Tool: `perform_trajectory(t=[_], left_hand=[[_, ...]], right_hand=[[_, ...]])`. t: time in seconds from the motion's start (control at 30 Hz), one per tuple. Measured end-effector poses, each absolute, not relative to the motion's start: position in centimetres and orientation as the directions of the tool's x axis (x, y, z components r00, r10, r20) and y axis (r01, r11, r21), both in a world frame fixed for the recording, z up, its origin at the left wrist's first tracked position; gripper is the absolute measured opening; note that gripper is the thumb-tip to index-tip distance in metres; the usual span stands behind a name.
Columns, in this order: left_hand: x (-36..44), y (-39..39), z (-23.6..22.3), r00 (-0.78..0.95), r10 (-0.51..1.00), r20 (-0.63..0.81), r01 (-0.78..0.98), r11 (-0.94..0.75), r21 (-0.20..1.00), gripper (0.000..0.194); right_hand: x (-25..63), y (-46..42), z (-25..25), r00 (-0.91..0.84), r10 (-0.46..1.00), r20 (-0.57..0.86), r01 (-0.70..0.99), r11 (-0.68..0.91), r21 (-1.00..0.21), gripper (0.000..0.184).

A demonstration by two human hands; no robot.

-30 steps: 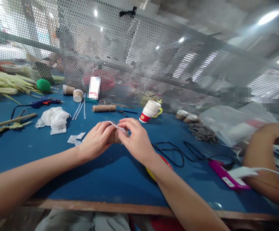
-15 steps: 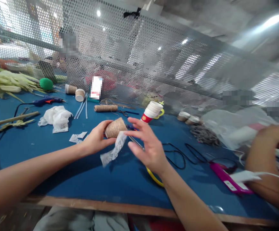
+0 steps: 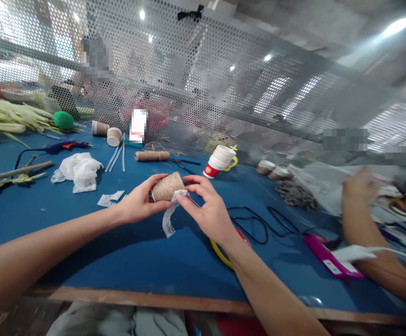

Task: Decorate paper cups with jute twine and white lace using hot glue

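L hand (image 3: pixel 138 201) holds twine cyl. (image 3: pixel 167 186), R hand (image 3: pixel 213 212) lace (image 3: pixel 168 221).

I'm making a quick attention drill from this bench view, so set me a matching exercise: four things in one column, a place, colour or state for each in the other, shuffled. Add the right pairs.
Things:
1. twine-wrapped piece
2. lace strip
3. glue gun
4. power strip

Descriptions:
A. magenta
B. white, pinched by the right hand
C. blue, with an orange trigger
D. gripped in the left hand

Right pairs: 1-D, 2-B, 3-C, 4-A
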State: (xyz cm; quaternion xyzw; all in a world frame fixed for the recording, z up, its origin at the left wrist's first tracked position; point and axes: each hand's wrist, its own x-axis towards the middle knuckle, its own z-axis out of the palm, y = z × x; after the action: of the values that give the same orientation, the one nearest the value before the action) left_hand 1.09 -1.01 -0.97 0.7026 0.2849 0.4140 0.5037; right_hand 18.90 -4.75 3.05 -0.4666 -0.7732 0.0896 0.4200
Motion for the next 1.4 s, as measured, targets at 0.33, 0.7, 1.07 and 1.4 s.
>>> perform_trajectory(t=[0.33, 0.7, 1.07, 1.4], left_hand=[[0.9, -1.2, 0.1, 0.495, 0.860, 0.124, 0.101, -0.199, 0.975, 0.056], [1.1, -1.3, 0.4, 0.507, 0.859, 0.073, 0.043, -0.110, 0.993, 0.049], [-0.1, -0.4, 0.8, 0.468, 0.870, 0.157, 0.254, -0.302, 0.919, 0.055], [-0.5, -0.2, 1.3, 0.429, 0.870, 0.243, 0.351, -0.409, 0.842, 0.058]], right_hand=[[18.5, -4.6, 2.8, -0.243, 0.870, 0.429, 0.467, 0.492, -0.734, 0.028], [19.7, -3.4, 2.7, -0.142, 0.908, 0.394, 0.521, 0.407, -0.750, 0.037], [27.1, 3.5, 1.9, 0.223, 0.973, -0.066, 0.937, -0.232, -0.261, 0.011], [26.2, 2.4, 1.5, 0.254, 0.967, -0.029, 0.810, -0.229, -0.540, 0.012]])
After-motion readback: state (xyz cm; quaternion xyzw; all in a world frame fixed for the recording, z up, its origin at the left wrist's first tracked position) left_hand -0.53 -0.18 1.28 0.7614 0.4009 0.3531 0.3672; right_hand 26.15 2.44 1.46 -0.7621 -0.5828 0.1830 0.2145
